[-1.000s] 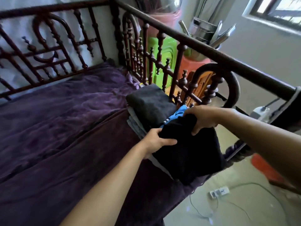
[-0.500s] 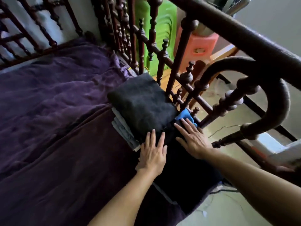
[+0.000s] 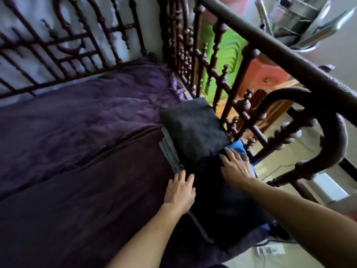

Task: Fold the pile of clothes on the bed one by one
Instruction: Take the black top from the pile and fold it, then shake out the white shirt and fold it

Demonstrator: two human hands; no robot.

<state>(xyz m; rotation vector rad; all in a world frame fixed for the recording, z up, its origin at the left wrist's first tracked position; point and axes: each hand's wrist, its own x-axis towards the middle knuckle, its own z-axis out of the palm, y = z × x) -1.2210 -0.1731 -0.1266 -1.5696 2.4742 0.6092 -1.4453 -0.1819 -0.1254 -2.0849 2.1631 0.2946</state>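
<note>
Black garment [image 3: 222, 206] lies at bed edge, long axis running toward the person, folded stack [image 3: 193, 130] just beyond. Right hand [image 3: 236, 168] flat on its far end, fingers spread; left hand [image 3: 180, 192] flat at its left edge, probably touching.

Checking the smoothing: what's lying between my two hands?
Only bare black garment, seen in the head view; left hand at its edge, right hand flat on it.
</note>
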